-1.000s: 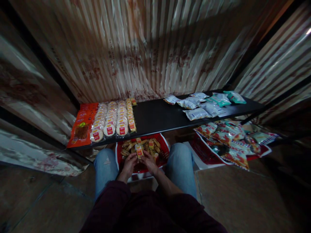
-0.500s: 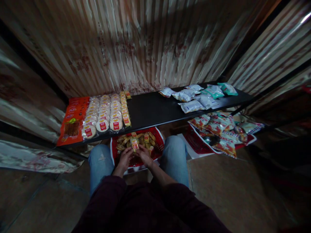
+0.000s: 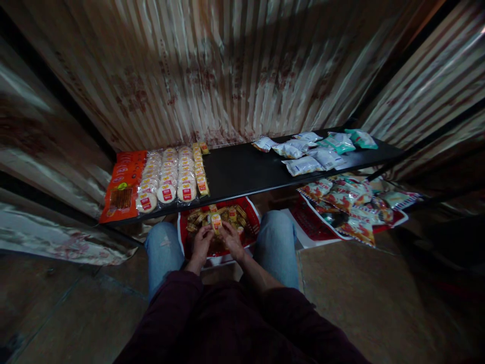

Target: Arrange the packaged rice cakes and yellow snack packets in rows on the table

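Between my knees, a small yellow packet [image 3: 216, 221] is held upright over the red basket [image 3: 255, 211]. My left hand [image 3: 202, 243] has its fingers closed at the packet's left side. On its right side my right hand [image 3: 232, 239] grips it as well. Below and around them, many similar yellow packets [image 3: 238, 215] lie in the basket. A row of yellow packets [image 3: 200, 172] stands on the black shelf [image 3: 238, 172], beside rows of round white packaged crackers [image 3: 187, 191].
Orange packets [image 3: 123, 187] lie at the shelf's left end. White and green bags [image 3: 303, 165] sit at its right. Under that end, another basket [image 3: 401, 220] holds red and white bags [image 3: 348, 194]. A corrugated, plastic-covered wall [image 3: 227, 71] rises behind the shelf.
The view has shifted, so the shelf's left part appears farther right. Both hands have risen slightly with the yellow packet between them.
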### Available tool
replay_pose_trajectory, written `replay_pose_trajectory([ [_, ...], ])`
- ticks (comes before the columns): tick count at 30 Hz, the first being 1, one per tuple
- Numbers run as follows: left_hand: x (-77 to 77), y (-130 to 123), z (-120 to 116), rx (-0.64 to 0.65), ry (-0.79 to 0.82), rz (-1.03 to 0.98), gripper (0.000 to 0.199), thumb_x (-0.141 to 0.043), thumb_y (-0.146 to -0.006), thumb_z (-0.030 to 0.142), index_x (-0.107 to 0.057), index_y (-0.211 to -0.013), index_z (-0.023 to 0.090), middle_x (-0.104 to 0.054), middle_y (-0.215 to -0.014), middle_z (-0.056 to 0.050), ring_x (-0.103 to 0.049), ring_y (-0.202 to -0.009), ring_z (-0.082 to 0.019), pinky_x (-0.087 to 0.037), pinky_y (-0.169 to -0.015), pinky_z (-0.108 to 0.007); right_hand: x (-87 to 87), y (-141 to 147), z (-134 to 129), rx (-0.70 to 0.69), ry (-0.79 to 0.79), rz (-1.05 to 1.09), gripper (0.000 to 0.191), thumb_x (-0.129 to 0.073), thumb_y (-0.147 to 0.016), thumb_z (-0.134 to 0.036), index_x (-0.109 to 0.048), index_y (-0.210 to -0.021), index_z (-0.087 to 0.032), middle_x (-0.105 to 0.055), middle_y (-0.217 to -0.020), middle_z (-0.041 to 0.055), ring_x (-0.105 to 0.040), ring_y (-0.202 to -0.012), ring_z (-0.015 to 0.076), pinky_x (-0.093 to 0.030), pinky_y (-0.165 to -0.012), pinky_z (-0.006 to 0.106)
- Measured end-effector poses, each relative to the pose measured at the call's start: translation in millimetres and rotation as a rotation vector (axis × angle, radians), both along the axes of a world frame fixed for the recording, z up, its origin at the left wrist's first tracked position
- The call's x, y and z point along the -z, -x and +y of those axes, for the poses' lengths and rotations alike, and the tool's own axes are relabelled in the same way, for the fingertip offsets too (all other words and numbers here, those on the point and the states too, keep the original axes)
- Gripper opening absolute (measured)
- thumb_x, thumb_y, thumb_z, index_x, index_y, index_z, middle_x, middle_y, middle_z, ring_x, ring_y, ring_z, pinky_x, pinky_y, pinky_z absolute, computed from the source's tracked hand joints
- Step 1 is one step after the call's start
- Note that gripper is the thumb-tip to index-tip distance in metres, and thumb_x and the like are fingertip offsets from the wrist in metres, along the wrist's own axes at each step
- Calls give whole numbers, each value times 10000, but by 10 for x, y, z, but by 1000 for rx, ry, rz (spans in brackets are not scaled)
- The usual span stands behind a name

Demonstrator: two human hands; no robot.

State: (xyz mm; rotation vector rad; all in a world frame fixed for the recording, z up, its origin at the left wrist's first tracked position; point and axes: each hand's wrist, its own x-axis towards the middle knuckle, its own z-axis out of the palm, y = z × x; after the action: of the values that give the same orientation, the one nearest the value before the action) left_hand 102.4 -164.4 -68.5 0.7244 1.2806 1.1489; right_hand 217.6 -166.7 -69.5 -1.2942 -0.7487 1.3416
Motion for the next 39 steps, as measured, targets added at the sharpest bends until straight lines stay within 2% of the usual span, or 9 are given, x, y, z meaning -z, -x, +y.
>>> replay_pose_trajectory([
  [5, -196, -113, 48, -49, -97, 137, 289, -682, -698, 171, -617, -979, 196, -676, -919, -50, -622, -920, -181, -464, -882, -300, -155, -38, 28, 34, -158, -218, 376, -653, -696, -496, -659, -964, -231, -694, -1004, 50, -628, -933, 227, -519, -770, 320],
  [11, -602, -235, 212, 20, -300, 316, 203, -584, -767, 166, -602, -963, 216, -641, -1065, -71, -587, -1020, -208, -419, -986, -347, -504, -173, 216, 115, -375, -509, 325, -605, -785, -437, -675, -992, -196, -681, -999, 90, -622, -931, 229, -483, -867, 343],
  [16, -918, -335, 539, 1, -413, 407, 249, -556, -777, 167, -629, -1012, 199, -622, -1071, -89, -583, -952, -207, -439, -938, -341, -808, -302, 570, 114, -398, -643, 353, -561, -821, -449, -678, -1026, -187, -688, -981, 82, -619, -881, 211, -480, -844, 330],
  [20, -1083, -412, 860, -16, -372, 334, 331, -579, -766, 148, -629, -1089, 198, -642, -1072, -86, -587, -970, -210, -426, -963, -339, -937, -391, 943, 88, -370, -662, 380, -534, -830, -460, -669, -1050, -180, -704, -953, 67, -627, -837, 200, -491, -806, 315],
  [24, -1124, -484, 1129, 10, -373, 316, 307, -568, -782, 152, -641, -1077, 195, -638, -1158, -97, -550, -1118, -240, -366, -1043, -363, -997, -441, 1307, 43, -326, -702, 317, -545, -829, -402, -661, -1042, -198, -718, -943, 50, -649, -850, 190, -491, -817, 304],
  [28, -1081, -549, 1350, -18, -367, 340, 252, -565, -778, 140, -665, -1004, 188, -648, -1142, -103, -527, -1162, -250, -322, -1078, -371, -1007, -448, 1607, 34, -232, -794, 267, -588, -821, -340, -647, -1057, -229, -727, -944, 44, -668, -872, 193, -491, -810, 302],
  [32, -1035, -610, 1568, -50, -385, 312, 195, -564, -778, 144, -682, -927, 188, -642, -1171, -102, -482, -1242, -246, -254, -1122, -351, -991, -429, 1861, 36, -161, -896, 285, -608, -826, -361, -629, -1082, -239, -734, -902, 42, -682, -847, 205, -491, -768, 302],
  [39, -990, -717, 1923, -44, -352, 391, 235, -503, -832, 177, -667, -999, 163, -576, -1306, -134, -381, -1350, -242, -172, -1156, -346, -943, -368, 2245, 10, -149, -861, 213, -627, -799, -279, -626, -1007, -233, -725, -855, 34, -669, -772, 186, -480, -724, 283],
])
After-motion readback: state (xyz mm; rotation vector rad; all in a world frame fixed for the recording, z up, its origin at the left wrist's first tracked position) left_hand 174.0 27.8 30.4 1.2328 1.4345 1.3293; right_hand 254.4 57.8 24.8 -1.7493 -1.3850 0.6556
